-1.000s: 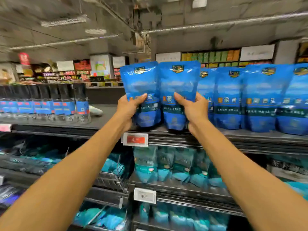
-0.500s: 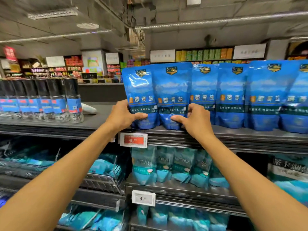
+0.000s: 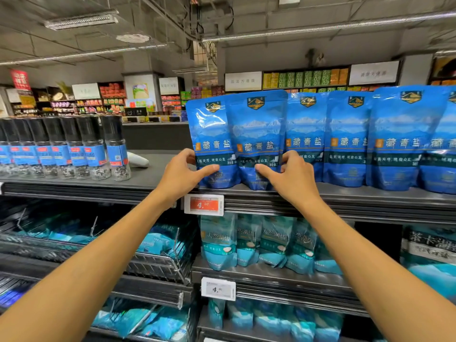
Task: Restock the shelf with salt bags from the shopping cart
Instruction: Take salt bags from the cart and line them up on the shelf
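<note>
Two blue salt bags stand upright at the left end of a row of like bags on the top shelf (image 3: 345,196), their bases on the shelf board. The left hand (image 3: 183,174) pinches the left bag (image 3: 212,134) low down, thumb across its front and fingers curled behind its left edge. The right hand (image 3: 290,175) pinches the right bag (image 3: 257,134) the same way, thumb on the front, fingers round its right edge. The two bags overlap slightly. An orange price tag (image 3: 204,205) hangs on the shelf edge just below the left hand. Grinder bottles (image 3: 74,149) stand well to the left on the same shelf, and teal bags (image 3: 259,243) fill the shelf beneath.
</note>
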The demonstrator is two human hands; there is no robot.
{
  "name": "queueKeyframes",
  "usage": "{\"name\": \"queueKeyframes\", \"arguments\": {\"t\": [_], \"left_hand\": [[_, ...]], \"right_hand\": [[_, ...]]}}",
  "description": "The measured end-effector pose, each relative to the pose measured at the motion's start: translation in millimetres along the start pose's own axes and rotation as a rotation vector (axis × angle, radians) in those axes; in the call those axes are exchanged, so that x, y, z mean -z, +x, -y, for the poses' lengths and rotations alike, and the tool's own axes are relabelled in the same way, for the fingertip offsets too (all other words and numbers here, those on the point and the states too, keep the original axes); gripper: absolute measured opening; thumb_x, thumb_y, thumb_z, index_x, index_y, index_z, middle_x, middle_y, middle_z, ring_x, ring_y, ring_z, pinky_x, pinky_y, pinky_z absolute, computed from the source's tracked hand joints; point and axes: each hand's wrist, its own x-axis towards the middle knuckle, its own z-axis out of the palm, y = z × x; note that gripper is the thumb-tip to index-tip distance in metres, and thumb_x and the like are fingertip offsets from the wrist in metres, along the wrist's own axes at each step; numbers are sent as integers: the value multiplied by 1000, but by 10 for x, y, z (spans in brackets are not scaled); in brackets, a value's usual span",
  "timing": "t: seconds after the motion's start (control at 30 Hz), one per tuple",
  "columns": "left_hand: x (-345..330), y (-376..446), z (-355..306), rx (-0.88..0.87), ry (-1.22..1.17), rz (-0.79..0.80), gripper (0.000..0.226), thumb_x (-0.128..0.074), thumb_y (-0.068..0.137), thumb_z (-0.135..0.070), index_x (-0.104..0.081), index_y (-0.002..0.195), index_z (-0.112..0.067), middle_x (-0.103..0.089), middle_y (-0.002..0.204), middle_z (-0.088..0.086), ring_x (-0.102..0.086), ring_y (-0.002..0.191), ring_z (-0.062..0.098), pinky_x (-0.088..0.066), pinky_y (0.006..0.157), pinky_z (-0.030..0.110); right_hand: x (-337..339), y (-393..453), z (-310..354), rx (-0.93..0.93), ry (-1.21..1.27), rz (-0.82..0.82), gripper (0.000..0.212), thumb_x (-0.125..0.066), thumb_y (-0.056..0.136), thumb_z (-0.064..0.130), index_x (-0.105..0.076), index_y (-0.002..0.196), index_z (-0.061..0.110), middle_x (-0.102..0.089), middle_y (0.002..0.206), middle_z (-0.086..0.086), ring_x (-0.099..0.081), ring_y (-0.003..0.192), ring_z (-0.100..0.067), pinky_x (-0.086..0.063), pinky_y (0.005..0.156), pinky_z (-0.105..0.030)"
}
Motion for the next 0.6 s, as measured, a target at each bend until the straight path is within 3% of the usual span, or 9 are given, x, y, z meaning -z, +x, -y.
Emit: {"name": "queueKeyframes", "arguments": {"t": [0.2,0.33,0.4,0.47,0.6], "left_hand": [[-28,-57,-111,3,7,-33,41,-74,81,-48,-56,109,-24,-59,99,-22,-54,93,-10,-40,67,13],[22,-169,-163,17,-49,-128,39,-67,86,-50,-53,111,-24,-58,99,-19,-56,90,-8,-43,71,18],[80,-295,-149,30,-142,-187,39,-62,89,-49,-51,115,-23,-59,100,-17,-57,79,-2,-47,72,25],[147,-498,-83,51,-257,-245,31,-59,93,-42,-49,116,-23,-58,103,-11,-54,75,14,-45,68,36],[302,-1090,193,117,-393,-370,10,-54,97,-29,-51,106,-25,-60,103,6,-45,45,9,-37,40,20]], "right_hand": [[15,-58,-2,11,11,-17,56,-68,83,58,-46,103,11,-58,93,-7,-55,88,-25,-47,72,-39],[76,-204,42,76,56,-168,49,-63,88,53,-42,110,15,-46,109,-4,-44,86,-11,-36,70,-24],[100,-355,107,149,122,-273,38,-60,92,46,-42,106,16,-45,108,-2,-39,77,-6,-34,61,-17],[77,-548,178,216,257,-285,25,-59,93,37,-44,101,19,-50,101,-1,-45,75,-2,-37,62,-11],[-191,-1067,325,260,584,-110,11,-56,94,30,-50,93,21,-56,75,1,-39,47,-5,-32,53,-18]]}}
